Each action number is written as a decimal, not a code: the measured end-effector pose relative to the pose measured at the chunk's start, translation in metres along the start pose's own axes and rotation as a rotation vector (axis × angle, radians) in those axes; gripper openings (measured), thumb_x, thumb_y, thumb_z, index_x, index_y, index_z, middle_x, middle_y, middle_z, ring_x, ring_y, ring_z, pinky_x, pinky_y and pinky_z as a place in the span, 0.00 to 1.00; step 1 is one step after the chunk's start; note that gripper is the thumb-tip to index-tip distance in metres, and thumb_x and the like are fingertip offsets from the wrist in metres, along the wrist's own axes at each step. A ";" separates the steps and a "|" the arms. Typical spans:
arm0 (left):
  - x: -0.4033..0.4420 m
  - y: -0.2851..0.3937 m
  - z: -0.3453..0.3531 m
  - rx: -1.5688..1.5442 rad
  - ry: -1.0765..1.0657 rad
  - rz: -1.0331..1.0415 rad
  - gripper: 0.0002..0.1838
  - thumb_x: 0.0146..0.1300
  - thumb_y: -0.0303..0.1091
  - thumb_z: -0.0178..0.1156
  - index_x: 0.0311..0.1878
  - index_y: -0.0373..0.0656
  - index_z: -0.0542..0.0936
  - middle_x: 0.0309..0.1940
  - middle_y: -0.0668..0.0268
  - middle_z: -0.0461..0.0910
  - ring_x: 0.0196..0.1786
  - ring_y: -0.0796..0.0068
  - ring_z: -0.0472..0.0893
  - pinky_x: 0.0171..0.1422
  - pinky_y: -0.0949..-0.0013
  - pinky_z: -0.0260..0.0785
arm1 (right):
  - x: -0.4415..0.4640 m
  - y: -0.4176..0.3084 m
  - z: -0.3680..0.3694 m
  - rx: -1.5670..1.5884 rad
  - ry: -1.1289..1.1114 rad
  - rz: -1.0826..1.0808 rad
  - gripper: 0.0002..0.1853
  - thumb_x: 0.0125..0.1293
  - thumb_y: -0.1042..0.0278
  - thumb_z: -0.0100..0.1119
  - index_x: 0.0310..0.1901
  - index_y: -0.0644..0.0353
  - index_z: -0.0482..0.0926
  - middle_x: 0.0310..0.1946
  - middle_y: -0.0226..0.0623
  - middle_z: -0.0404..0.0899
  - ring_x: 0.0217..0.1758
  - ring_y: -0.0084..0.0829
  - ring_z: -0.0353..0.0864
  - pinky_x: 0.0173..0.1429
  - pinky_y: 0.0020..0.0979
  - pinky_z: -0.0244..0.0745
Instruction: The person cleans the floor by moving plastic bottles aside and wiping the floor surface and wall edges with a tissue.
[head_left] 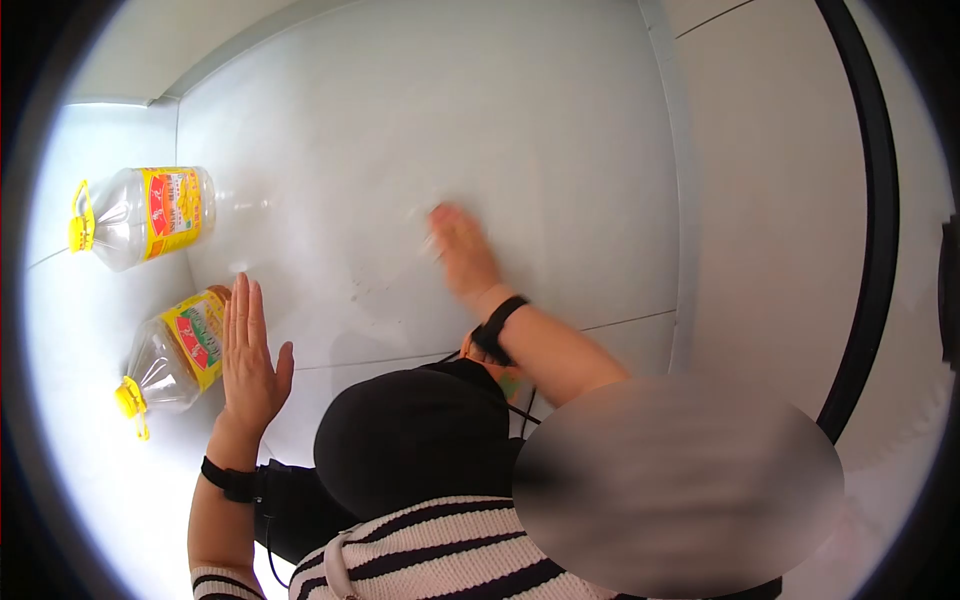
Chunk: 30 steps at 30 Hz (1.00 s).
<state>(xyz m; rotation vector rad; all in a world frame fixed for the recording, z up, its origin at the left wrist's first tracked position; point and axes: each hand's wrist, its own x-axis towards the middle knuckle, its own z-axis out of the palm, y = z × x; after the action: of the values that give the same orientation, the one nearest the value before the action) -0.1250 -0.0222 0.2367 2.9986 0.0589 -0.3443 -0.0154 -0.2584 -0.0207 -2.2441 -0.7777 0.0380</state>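
Black trousers [410, 430] bent right of the near bottle [165, 365], so probably squatting. Left hand [250, 350] is flat, fingers together, covering that bottle's edge, maybe for balance; can't tell if touching. Crumbs [357, 297] lie farther right, then a blurry right hand [465, 255], grip unclear. Far bottle [118, 225] sits just beyond the near one.
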 end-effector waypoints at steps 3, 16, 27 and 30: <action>0.005 -0.002 0.004 -0.006 0.021 0.014 0.43 0.47 0.21 0.57 0.68 0.34 0.49 0.68 0.46 0.50 0.70 0.48 0.50 0.72 0.54 0.43 | -0.012 -0.023 -0.005 -0.082 -0.143 -0.092 0.22 0.67 0.67 0.36 0.61 0.64 0.62 0.61 0.45 0.64 0.65 0.41 0.61 0.71 0.37 0.50; -0.045 -0.002 0.028 -0.079 -0.154 -0.123 0.48 0.42 0.20 0.60 0.69 0.38 0.48 0.69 0.49 0.47 0.71 0.51 0.50 0.72 0.56 0.45 | 0.051 0.215 -0.180 -0.490 0.152 0.374 0.25 0.63 0.74 0.41 0.63 0.66 0.57 0.66 0.50 0.54 0.70 0.48 0.50 0.71 0.43 0.47; 0.018 0.008 0.010 -0.027 -0.083 -0.038 0.44 0.47 0.21 0.58 0.68 0.35 0.49 0.68 0.47 0.49 0.70 0.49 0.52 0.72 0.57 0.46 | 0.141 0.107 -0.053 -0.283 -0.003 0.034 0.22 0.64 0.67 0.40 0.59 0.63 0.63 0.63 0.45 0.61 0.68 0.42 0.55 0.70 0.40 0.49; 0.040 0.011 0.007 -0.007 -0.080 0.019 0.44 0.47 0.22 0.58 0.68 0.35 0.49 0.68 0.48 0.49 0.70 0.50 0.52 0.72 0.57 0.46 | 0.141 0.099 -0.046 -0.298 0.035 -0.081 0.21 0.68 0.65 0.34 0.60 0.62 0.63 0.61 0.46 0.63 0.66 0.43 0.58 0.70 0.39 0.50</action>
<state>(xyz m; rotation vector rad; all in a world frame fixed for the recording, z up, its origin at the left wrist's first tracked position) -0.0871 -0.0334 0.2218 2.9732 0.0236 -0.4598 0.1621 -0.2643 -0.0250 -2.4821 -0.9033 -0.1656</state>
